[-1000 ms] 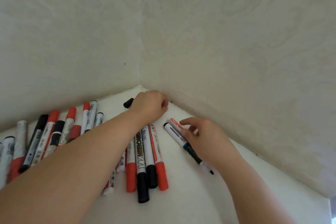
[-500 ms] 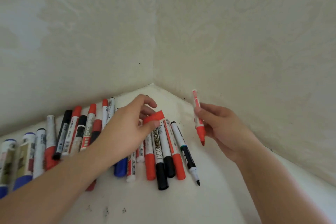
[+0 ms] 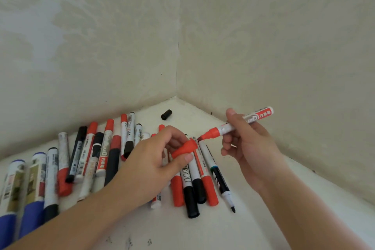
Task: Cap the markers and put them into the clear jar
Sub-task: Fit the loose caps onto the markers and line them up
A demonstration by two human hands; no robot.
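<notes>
the right hand (image 3: 250, 146) grips an uncapped red marker (image 3: 241, 125) above the white surface (image 3: 253, 219), near the right wall. its barrel is white with a red printed label, the far end tilted up and right, the red nib section pointing down and left. the left hand (image 3: 154, 165) pinches a loose red cap (image 3: 185, 148) between thumb and fingers, its open end just beside the nib, not yet on it. below the hands a row of red, black and blue markers (image 3: 95, 160) lies across the surface. a loose black cap (image 3: 166, 114) lies far back in the corner.
</notes>
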